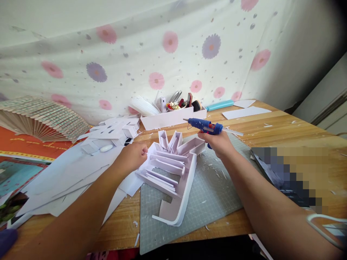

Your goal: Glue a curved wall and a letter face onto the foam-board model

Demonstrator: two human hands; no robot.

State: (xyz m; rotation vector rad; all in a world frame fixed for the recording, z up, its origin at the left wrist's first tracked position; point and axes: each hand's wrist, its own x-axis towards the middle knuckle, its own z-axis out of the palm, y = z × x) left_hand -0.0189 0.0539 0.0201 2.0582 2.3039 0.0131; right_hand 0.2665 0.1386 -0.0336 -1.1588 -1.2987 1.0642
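Note:
My right hand is wrapped round a blue hot glue gun, its nozzle pointing left, with a glue stick out of its back end. Below the gun lies a white foam-board model with a curved wall and several upright strips inside. Small open-topped box pieces fan out at its far side. My left hand is at the model's left edge, fingers closed together; what they pinch, if anything, is too small to make out.
A grey cutting mat lies under the model on the wooden table. White sheets and a cut-out model are at left, near a folding fan. Behind stands a white box of supplies; a dark, partly blurred device lies right.

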